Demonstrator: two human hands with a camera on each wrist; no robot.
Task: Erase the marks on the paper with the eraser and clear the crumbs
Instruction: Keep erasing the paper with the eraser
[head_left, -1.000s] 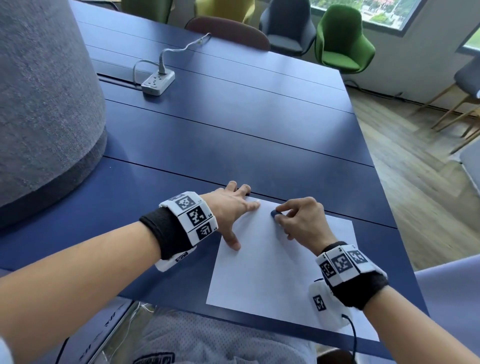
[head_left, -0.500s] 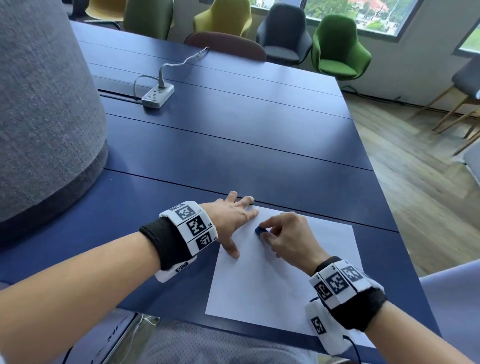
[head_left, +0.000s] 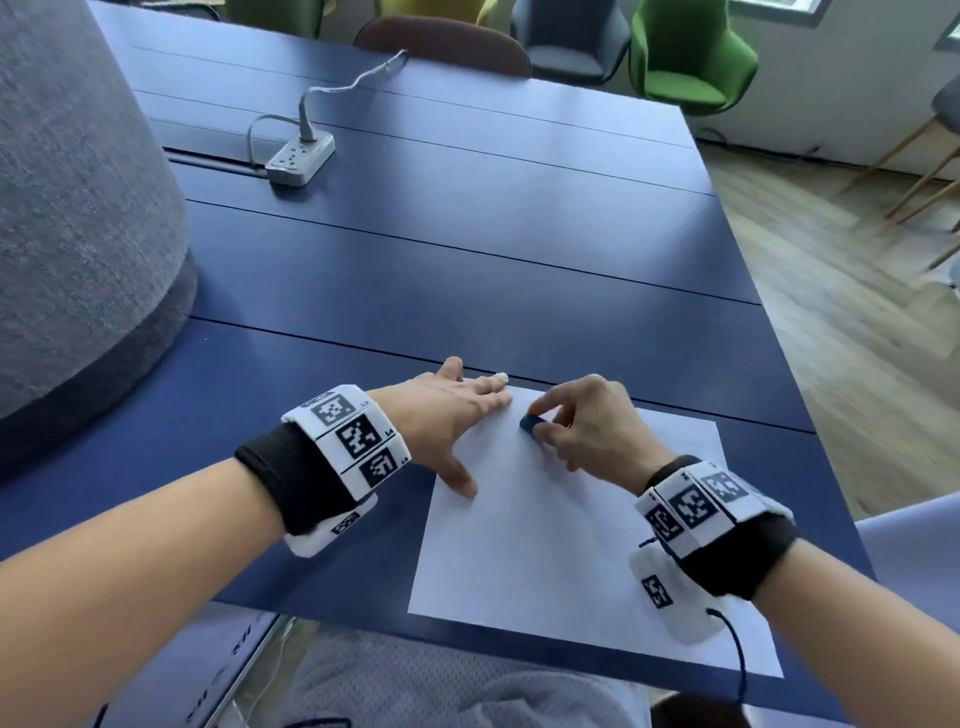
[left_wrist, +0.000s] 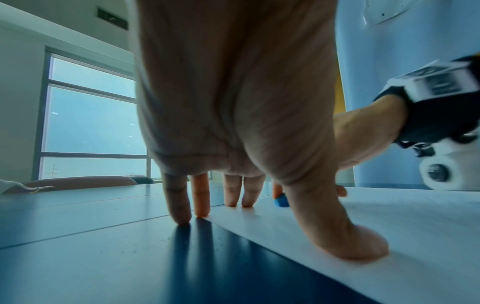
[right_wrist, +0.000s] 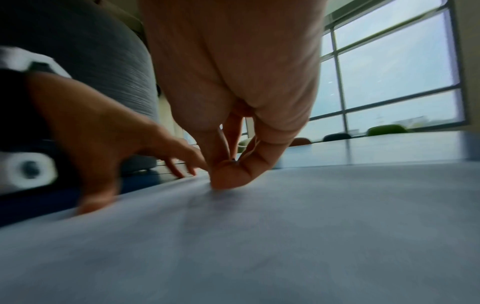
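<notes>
A white sheet of paper (head_left: 545, 551) lies on the dark blue table (head_left: 467, 291) near its front edge. My left hand (head_left: 457, 415) lies flat with straight fingers spread, thumb and two fingers pressing the sheet's far left corner, the other fingers on the table. My right hand (head_left: 576, 426) pinches a small blue eraser (head_left: 530, 423) against the paper just right of the left fingers. In the left wrist view the blue eraser (left_wrist: 281, 200) shows behind my thumb (left_wrist: 345, 236). In the right wrist view my right fingertips (right_wrist: 228, 174) touch the paper (right_wrist: 285, 236); the eraser is hidden. I see no marks or crumbs.
A white power strip (head_left: 300, 157) with its cable sits far back on the table. A large grey rounded fabric object (head_left: 72, 208) stands at the left. Chairs (head_left: 685, 57) line the far edge; wooden floor (head_left: 841, 291) lies beyond the table's right edge.
My right hand with the eraser has slid left along the paper's far edge, closer to the left fingers. The left hand stays pressed on the corner.
</notes>
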